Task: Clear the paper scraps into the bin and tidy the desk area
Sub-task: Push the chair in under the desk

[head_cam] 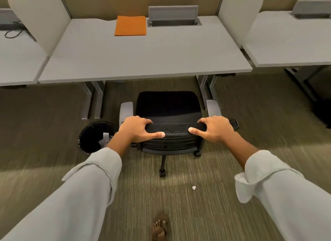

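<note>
A black office chair [168,106] with grey armrests stands in front of the grey desk [143,58], its seat partly under the desk edge. My left hand [136,128] and my right hand [213,128] both grip the top of the chair's mesh backrest [176,128]. To the left of the chair, on the floor, stands a round black mesh bin [93,135] with white paper scraps [105,138] inside. One small white paper scrap [194,187] lies on the carpet behind the chair. An orange folder [130,25] lies flat at the back of the desk.
A grey cable box with its lid raised [173,16] sits at the desk's back. White divider panels [41,18] separate neighbouring desks left and right. Black cables [13,32] lie on the left desk. Desk legs [93,99] flank the chair. My sandalled foot [159,228] is on the carpet.
</note>
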Available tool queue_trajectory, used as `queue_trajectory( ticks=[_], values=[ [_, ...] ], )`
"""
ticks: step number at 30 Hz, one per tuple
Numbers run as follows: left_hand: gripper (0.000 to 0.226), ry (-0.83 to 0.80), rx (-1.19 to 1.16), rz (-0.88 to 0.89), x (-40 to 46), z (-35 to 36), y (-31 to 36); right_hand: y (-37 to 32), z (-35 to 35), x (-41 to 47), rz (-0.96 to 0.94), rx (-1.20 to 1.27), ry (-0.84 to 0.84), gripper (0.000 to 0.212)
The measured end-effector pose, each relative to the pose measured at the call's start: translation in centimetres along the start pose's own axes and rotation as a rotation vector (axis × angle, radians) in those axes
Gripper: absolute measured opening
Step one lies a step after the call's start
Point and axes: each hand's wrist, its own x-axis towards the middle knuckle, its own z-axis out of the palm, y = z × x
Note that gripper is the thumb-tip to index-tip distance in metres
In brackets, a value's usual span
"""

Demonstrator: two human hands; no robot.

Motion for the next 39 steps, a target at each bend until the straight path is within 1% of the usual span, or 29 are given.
queue_trajectory(
  ticks=[6,9,12,23,28,32,39],
  values=[
    [0.106,-0.011,0.013,0.032,3.3,-0.3,-2.0,0.6,0.1,3.7,0.013,-0.013,0.002,0.112],
    [0.104,-0.014,0.01,0.023,4.3,-0.2,-2.3,1.1,0.1,5.2,0.004,-0.024,-0.03,0.114],
    [0.101,0.012,0.002,0.015,5.5,-0.6,-2.3,2.0,-0.3,6.8,-0.005,-0.023,-0.045,0.113],
    [0.099,0.01,-0.037,-0.029,8.0,-0.8,-0.8,5.4,-1.2,9.7,-0.081,-0.017,-0.068,0.111],
    [0.094,0.016,-0.048,-0.061,8.9,-0.7,0.0,6.7,-1.6,10.4,-0.119,-0.005,-0.029,0.108],
    [0.089,0.051,-0.059,-0.097,9.1,-0.5,0.5,7.4,-1.5,10.9,-0.157,-0.003,-0.01,0.11],
    [0.09,0.048,-0.051,-0.122,9.8,-0.5,0.4,8.0,-1.1,11.9,-0.152,0.015,0.01,0.109]
  ],
)
